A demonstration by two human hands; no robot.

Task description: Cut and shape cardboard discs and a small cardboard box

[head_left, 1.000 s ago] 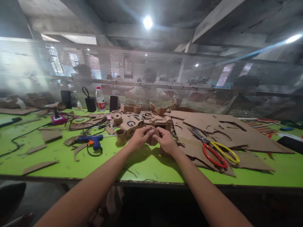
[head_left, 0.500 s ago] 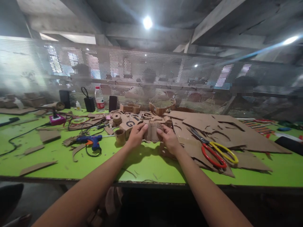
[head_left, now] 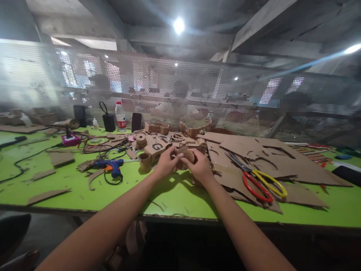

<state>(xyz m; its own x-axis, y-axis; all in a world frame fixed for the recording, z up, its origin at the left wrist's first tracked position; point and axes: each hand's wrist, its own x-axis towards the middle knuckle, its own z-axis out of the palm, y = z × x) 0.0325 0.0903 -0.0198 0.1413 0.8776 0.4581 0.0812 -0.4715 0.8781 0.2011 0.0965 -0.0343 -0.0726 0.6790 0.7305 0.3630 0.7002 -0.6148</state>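
Left hand (head_left: 166, 164): clamped on the left side of a curved cardboard piece (head_left: 188, 155).
Right hand (head_left: 200, 166): gripping its right side, thumb tips close together in front.
Curved cardboard piece: between both hands, over the green table (head_left: 96, 201); fingers hide part of it.
Left of the hands: cardboard cup (head_left: 144, 162), upright; farther out, blue hot-glue gun (head_left: 113, 168).
Right of the hands: scissors (head_left: 258, 186), one handle red, one yellow, lying on cardboard sheets (head_left: 306, 166).
Behind: panel lettered G (head_left: 158, 147); farther back, red-capped water bottle (head_left: 121, 118).

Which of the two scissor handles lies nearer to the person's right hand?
The red handle; the yellow handle lies beyond it, farther from the right hand.
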